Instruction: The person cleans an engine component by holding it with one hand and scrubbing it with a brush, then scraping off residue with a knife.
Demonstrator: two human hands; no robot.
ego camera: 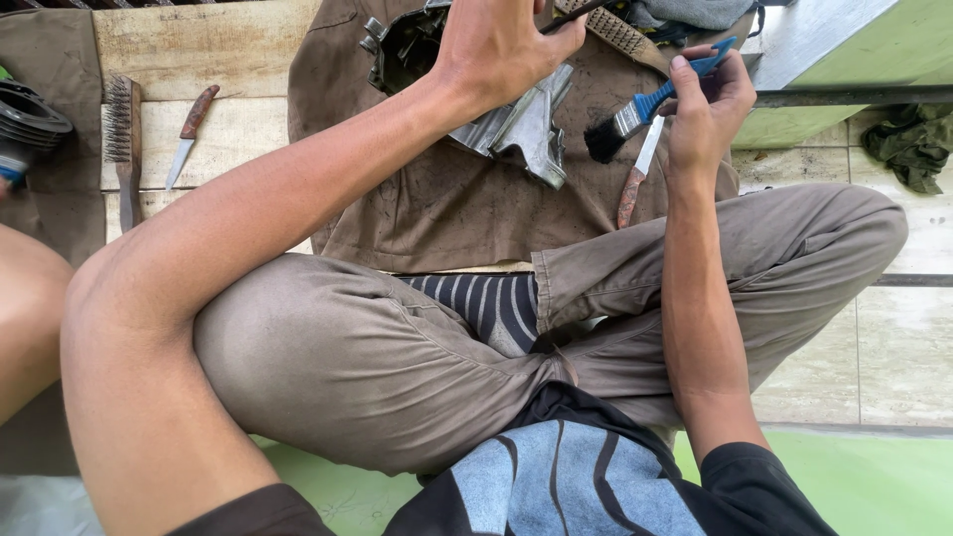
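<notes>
Seated cross-legged, a person grips a grey metal engine part (516,124) with the left hand (496,45), fingers curled over it, above a brown cloth (437,208); the right hand (707,104) pinches a blue-handled paintbrush (645,109) just beside it. 1 knife (635,179) lies beneath.

i'm looking at an informal repair workshop set up at floor level, likely outside a home. rough pale wooden planks (199,40) serve as the surface, with an oil-stained brown cloth (437,199) spread under a grey cast-metal engine part (516,124). a wooden-handled wire brush (122,139), a small rusty-handled knife (187,134) and a dark finned engine cylinder (28,119) lie about, beside beige floor tiles (893,337).
</notes>
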